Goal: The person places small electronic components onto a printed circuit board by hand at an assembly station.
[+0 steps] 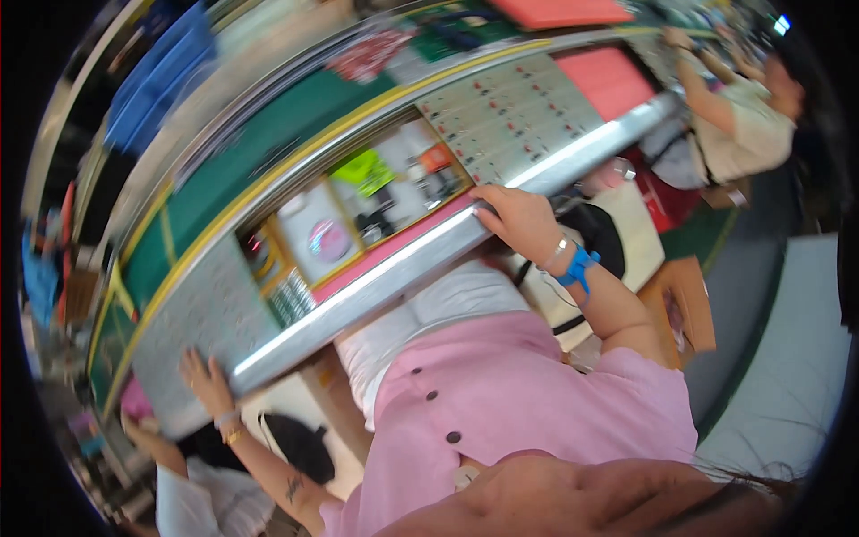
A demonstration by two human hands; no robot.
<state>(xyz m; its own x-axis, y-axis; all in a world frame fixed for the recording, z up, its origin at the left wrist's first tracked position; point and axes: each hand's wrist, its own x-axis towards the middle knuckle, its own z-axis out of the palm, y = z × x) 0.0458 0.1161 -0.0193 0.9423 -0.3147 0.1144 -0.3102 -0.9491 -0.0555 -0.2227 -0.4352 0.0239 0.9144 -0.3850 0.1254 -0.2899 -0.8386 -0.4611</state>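
My left hand (208, 380) lies with fingers apart on a grey panel (201, 313) dotted with small marks, at the left end of the bench. Further right, my right hand (519, 224) is curled over the metal rail (394, 264) along the bench's near edge. A dark spot shows between its thumb and fingers, too blurred to name. Between the hands is a recessed tray with yellow dividers (344, 210). In it are a round pinkish disc (329, 240), a bright green piece (362, 172) and several small dark parts (374, 224).
A second grey panel (510, 112) carries rows of small red and dark parts, beside a red-pink sheet (606, 82). Blue bins (161, 76) stand at the far left. Co-workers sit at the right (743, 134) and lower left (210, 497). An open cardboard box (684, 309) is at my right.
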